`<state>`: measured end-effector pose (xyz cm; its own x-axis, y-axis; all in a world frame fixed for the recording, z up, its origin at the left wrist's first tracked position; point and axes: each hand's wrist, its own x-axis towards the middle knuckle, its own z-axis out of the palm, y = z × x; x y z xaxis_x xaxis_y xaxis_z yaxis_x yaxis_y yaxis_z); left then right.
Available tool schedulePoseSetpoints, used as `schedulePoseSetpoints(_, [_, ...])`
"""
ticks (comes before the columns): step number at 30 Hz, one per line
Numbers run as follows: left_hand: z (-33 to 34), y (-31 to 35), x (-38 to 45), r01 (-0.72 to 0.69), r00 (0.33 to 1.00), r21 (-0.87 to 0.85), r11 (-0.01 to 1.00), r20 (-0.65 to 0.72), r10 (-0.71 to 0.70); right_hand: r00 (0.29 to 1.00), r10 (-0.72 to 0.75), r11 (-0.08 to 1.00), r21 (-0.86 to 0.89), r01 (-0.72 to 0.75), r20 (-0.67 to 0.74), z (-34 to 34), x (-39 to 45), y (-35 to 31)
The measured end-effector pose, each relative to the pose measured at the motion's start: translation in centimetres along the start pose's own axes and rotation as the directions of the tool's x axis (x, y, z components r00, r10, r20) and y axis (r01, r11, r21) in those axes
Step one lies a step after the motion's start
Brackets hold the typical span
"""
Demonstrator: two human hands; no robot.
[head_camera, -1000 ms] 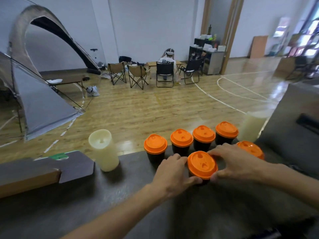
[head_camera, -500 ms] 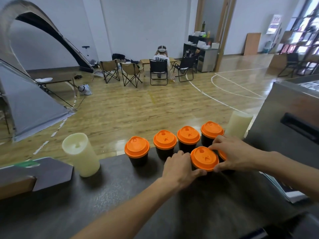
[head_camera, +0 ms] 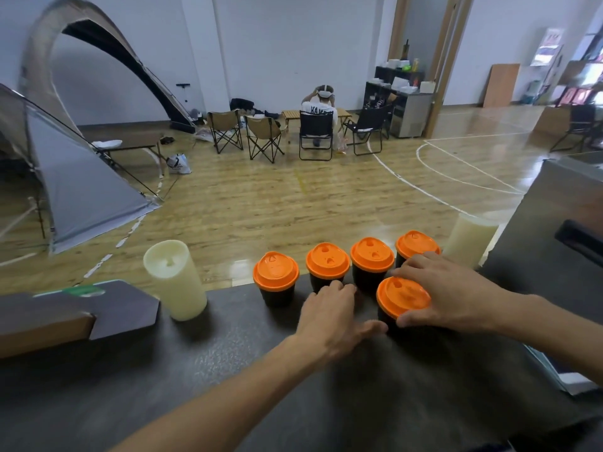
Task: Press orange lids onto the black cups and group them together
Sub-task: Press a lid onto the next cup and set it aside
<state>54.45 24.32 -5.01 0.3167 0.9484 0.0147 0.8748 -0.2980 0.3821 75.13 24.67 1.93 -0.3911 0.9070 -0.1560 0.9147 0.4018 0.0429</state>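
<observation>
Four black cups with orange lids stand in a row along the far edge of the dark table (head_camera: 228,370): the leftmost cup (head_camera: 275,277), a second cup (head_camera: 327,263), a third cup (head_camera: 372,256) and the rightmost cup (head_camera: 415,244). A fifth lidded cup (head_camera: 402,296) stands just in front of the third and rightmost. My right hand (head_camera: 453,293) wraps its right side, thumb and fingers against the lid's rim; anything under the palm is hidden. My left hand (head_camera: 332,318) lies flat left of that cup, fingers spread, thumb tip by its base.
A cream cylinder (head_camera: 174,278) stands left of the row and another cream cylinder (head_camera: 470,239) at its right end. A brown box (head_camera: 42,324) with a dark board (head_camera: 125,305) lies far left. A grey metal cabinet (head_camera: 561,230) rises on the right, above a booklet (head_camera: 561,373).
The front cup has slid back and right, close behind the row. My left hand has come off it and flattened on the table. The right hand stays around it.
</observation>
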Motion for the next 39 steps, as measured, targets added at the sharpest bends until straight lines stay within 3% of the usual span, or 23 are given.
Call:
schedulePoseSetpoints(5, [-4.4, -6.8, -6.2, 0.042, 0.995, 0.056, 0.998, -0.095, -0.037, 0.981, -0.195, 0.981, 0.008, 0.195, -0.021, -1.6, 1.8, -9.0])
schedulePoseSetpoints(11, [-9.8, -17.6, -16.5, 0.236, 0.96, 0.105, 0.966, -0.18, -0.214, 0.897, -0.437, 0.897, 0.044, 0.44, -0.071, -2.1, 6.3, -22.8])
schedulePoseSetpoints(19, [-16.2, -30.6, -31.3, 0.506, 0.834, 0.081, 0.858, -0.299, -0.464, 0.733, -0.67, 0.731, 0.065, 0.679, -0.115, -2.8, 11.6, -45.8])
schedulePoseSetpoints(27, [-21.6, -42.3, -43.2, 0.715, 0.675, 0.139, 0.685, -0.391, -0.625, 0.672, -0.739, 0.665, 0.104, 0.739, -0.052, -3.1, 15.9, -63.9])
schedulePoseSetpoints(32, [-25.2, -50.5, -47.0, 0.811, 0.577, 0.229, 0.538, -0.464, -0.672, 0.71, -0.701, 0.696, 0.157, 0.701, -0.067, -3.9, 20.5, -72.5])
schedulePoseSetpoints(39, [-26.7, -57.4, -44.8, 0.875, 0.483, 0.287, 0.39, -0.452, -0.75, 0.763, -0.645, 0.748, 0.169, 0.641, -0.04, -3.9, 26.2, -79.7])
